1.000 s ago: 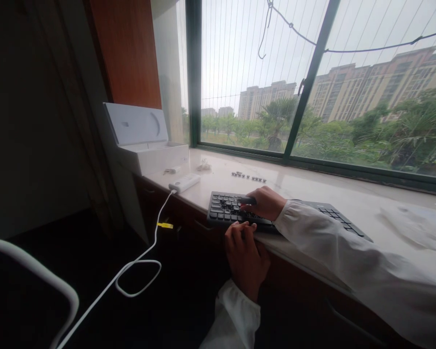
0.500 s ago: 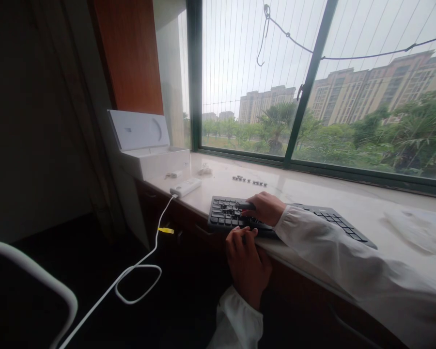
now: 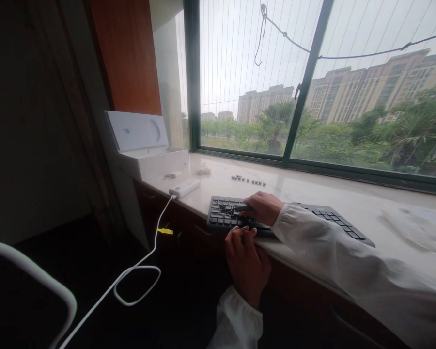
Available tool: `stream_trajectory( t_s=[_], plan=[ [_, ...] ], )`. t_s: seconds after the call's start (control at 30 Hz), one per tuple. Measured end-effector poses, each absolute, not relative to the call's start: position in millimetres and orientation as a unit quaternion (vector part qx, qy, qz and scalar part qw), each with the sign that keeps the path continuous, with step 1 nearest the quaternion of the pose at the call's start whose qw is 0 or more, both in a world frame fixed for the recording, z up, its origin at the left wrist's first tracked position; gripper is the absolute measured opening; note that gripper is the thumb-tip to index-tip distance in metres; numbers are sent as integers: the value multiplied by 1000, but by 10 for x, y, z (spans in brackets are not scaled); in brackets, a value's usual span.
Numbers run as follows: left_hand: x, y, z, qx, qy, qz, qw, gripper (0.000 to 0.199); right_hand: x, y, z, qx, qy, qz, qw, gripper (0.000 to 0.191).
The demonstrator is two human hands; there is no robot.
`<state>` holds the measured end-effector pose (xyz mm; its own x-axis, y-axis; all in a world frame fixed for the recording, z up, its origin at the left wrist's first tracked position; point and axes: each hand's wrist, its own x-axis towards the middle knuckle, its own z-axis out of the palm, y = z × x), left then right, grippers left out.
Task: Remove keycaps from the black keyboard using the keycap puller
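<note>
A black keyboard [image 3: 218, 220] lies along the front of the white counter, and some of its keys look missing in the left half. Over that half is my right hand [image 3: 264, 207], its fingers closed round a short dark tool [image 3: 242, 207] whose exact kind I cannot make out. The tool points left, low over the keys. At the front edge my left hand [image 3: 247, 266] has bent fingers gripping the keyboard's rim. Behind the keyboard, several loose keycaps [image 3: 247, 180] sit in a row. My right forearm covers part of the keyboard's middle.
An open white box [image 3: 163, 162] stands at the counter's left end. Near it are a white power bank [image 3: 184, 188] and a small crumpled item [image 3: 204, 169]. A white cable [image 3: 145, 259] with a yellow tag hangs down. Clear plastic [image 3: 417, 225] lies at right.
My right hand and the dark tool shift very slightly over the keys. My left hand stays at the keyboard's front edge. The whole view has drifted a little.
</note>
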<state>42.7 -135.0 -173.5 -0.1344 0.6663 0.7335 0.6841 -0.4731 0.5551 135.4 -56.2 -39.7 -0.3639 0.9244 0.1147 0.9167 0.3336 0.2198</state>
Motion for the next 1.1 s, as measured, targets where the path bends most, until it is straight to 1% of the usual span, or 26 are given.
stream_trajectory(
  t_s=[0.17,0.3,0.4,0.53,0.77,0.97,1.1],
  plan=[
    [428,-1347,-1746,-660,-515,-547,9,38,1325,-602,-386,543,829,133,22,28],
    [433,-1346,-1742,-656,-515,-552,25,39,1329,-628,-391,514,844,153,20,19],
    [432,-1350,-1739,-656,-519,-548,27,39,1332,-630,-391,510,845,159,23,18],
    [428,-1356,-1740,-657,-518,-547,23,39,1335,-613,-397,520,840,152,22,20],
    [433,-1353,-1734,-653,-522,-548,28,36,1341,-599,-410,547,825,141,10,33],
    [432,-1346,-1741,-653,-519,-551,21,37,1323,-625,-391,558,818,135,23,40],
    [432,-1338,-1751,-655,-512,-556,16,38,1303,-655,-380,558,818,138,28,37]
  ],
)
